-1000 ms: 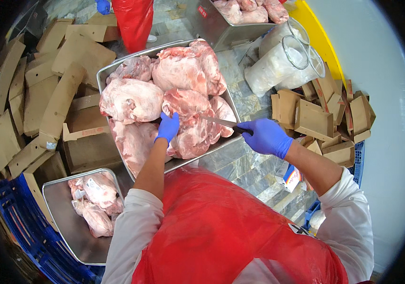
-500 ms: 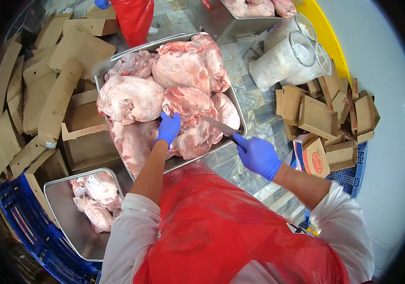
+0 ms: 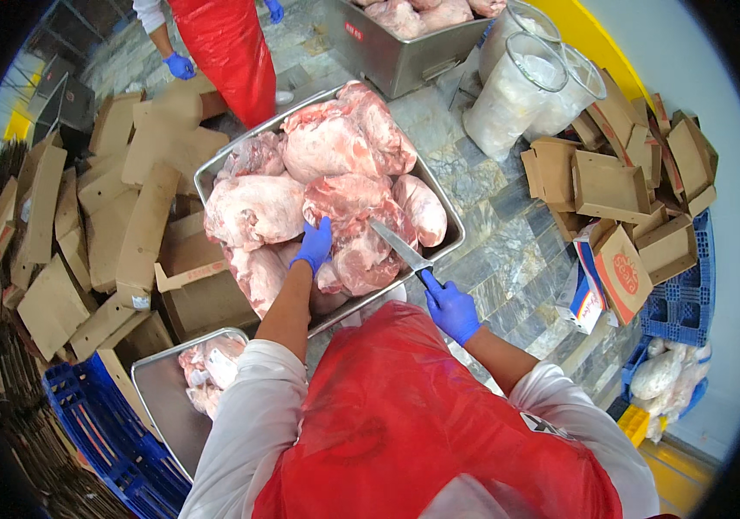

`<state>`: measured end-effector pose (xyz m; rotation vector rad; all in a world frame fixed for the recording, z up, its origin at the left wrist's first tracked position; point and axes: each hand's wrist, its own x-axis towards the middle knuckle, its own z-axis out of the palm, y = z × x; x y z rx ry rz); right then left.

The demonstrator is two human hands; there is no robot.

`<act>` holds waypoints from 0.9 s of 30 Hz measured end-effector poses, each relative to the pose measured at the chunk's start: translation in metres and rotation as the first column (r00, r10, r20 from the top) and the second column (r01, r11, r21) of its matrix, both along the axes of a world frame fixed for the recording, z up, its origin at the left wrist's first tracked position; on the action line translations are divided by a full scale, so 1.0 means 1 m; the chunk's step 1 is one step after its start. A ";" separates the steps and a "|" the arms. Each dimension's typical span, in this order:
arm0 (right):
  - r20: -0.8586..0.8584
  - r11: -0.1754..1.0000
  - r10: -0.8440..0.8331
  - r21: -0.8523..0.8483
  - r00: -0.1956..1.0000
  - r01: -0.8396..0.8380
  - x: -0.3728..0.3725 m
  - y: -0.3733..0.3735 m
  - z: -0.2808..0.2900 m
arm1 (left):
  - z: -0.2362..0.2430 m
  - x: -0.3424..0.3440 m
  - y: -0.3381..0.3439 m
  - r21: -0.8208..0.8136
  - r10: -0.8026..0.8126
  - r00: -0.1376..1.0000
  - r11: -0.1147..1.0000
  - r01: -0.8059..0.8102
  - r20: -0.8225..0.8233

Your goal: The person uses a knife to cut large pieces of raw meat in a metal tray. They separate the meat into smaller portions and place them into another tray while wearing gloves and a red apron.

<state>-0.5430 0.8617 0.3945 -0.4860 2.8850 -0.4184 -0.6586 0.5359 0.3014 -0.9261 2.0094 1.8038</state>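
Dropping back toward the wearer's shiny red plastic apron goes the blue-gloved right hand, and the blade slants more steeply now! Fingers wrapped right round the handle, it holds a long steel knife with a black handle at the slab's four o'clock, pointing toward half past ten, tip at the big, raw, pinkish-red slab of meat; how deep, can't tell. Slab's eight o'clock: blue-gloved left hand, thumb and fingers closed on its edge, likely steadying it against the blade. That slab lies at five o'clock in the deep, rectangular stainless-steel bin, pale pink joints crowding it, probably limiting any slide. Bin's close by the apron, presumably for short reach.
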 end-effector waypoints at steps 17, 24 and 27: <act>0.059 0.957 0.254 0.129 0.965 -0.259 -0.071 -0.051 0.100 | 0.014 0.142 -0.114 -0.927 -0.391 0.875 0.346 -0.147 -0.285; 0.186 0.882 0.277 0.340 0.943 -0.326 -0.121 -0.109 0.167 | -0.035 0.202 -0.162 -0.811 -0.314 0.949 0.552 0.196 0.016; 0.193 0.875 0.281 0.351 0.940 -0.333 -0.127 -0.113 0.162 | -0.055 0.201 -0.178 -0.678 -0.301 0.954 0.700 0.227 0.008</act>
